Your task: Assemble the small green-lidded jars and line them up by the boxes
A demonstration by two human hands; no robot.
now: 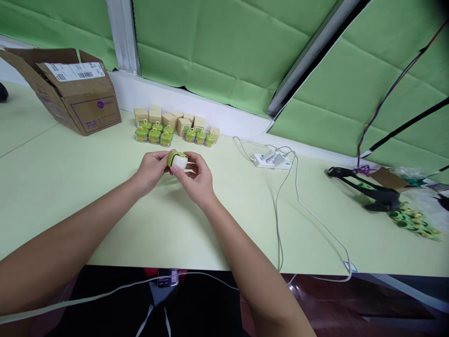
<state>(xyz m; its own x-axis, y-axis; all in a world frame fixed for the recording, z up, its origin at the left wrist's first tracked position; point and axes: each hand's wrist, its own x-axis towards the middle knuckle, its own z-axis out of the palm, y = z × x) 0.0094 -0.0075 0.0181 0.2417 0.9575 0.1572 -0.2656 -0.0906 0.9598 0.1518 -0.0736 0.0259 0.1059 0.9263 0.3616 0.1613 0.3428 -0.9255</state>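
Both hands meet over the middle of the pale green table (70,187), holding one small white cube-shaped item with a green top (178,161). My left hand (151,169) pinches its green end from the left. My right hand (196,178) wraps round its white body from the right and below. Just behind them stand several more green-and-white items (154,135) in rows, with several small tan cardboard boxes (175,119) behind those.
An open brown shipping carton (75,91) sits at the back left. A white power strip (271,160) with grey cables lies to the right. Farther right are a black tool (372,192) and a heap of green parts (414,222). Green fabric covers the wall.
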